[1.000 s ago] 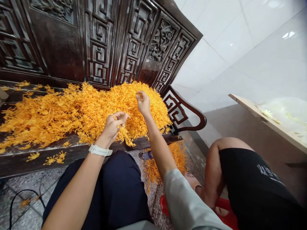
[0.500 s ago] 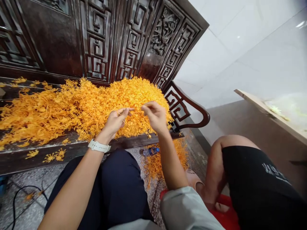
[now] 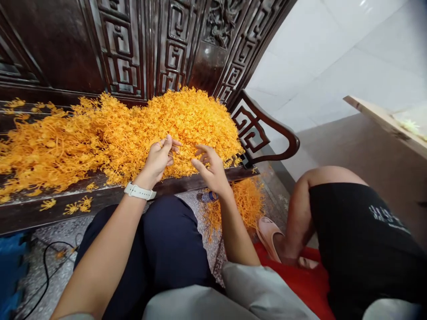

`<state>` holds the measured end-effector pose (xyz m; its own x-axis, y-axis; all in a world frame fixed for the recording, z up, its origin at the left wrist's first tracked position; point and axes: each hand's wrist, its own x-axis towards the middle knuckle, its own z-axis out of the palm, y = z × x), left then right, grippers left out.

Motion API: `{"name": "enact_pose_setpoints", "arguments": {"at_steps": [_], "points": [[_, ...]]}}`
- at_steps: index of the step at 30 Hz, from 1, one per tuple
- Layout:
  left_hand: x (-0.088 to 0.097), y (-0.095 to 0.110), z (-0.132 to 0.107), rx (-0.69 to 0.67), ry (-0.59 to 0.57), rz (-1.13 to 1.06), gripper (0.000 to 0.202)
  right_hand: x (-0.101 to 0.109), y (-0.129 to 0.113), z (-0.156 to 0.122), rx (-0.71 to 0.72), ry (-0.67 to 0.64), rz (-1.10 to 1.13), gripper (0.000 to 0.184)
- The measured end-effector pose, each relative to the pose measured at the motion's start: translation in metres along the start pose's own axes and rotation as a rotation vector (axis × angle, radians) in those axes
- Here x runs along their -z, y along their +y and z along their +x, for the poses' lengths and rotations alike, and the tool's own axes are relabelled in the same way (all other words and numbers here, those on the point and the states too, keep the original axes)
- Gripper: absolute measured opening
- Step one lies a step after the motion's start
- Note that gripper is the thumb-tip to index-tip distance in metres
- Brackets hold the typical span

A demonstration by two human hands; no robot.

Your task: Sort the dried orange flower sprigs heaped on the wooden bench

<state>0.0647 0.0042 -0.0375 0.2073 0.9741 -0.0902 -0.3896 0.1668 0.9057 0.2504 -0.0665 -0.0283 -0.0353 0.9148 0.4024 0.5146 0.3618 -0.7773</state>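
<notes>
Near orange pile [image 3: 196, 113], right hand [image 3: 212, 171] wider-spread

A flower heap [image 3: 193, 118] lies along the bench [image 3: 26, 220], before the backrest [image 3: 73, 49], reaching the armrest [image 3: 294, 146] at right. The left hand [image 3: 160, 158] and right hand [image 3: 212, 172] are before its right part. A second heap [image 3: 248, 200] lies on the floor [image 3: 63, 231], a bottle [image 3: 209, 196] at its left. Farther right are another person's leg [image 3: 296, 218] and, beyond, a table [image 3: 383, 120]. A mat [image 3: 11, 271] lies near left.
</notes>
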Motion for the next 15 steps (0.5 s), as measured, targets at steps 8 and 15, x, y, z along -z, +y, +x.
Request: {"name": "enact_pose_setpoints", "arguments": {"at_steps": [8,15], "points": [[0.002,0.004,-0.007,-0.005,-0.304,0.290,0.069,-0.004,0.005,0.032,0.228,0.163,-0.065,0.023],[-0.014,-0.006,-0.015,-0.130,-0.198,0.372,0.050,-0.017,0.014,0.025,-0.072,0.257,0.335,0.038]]}}
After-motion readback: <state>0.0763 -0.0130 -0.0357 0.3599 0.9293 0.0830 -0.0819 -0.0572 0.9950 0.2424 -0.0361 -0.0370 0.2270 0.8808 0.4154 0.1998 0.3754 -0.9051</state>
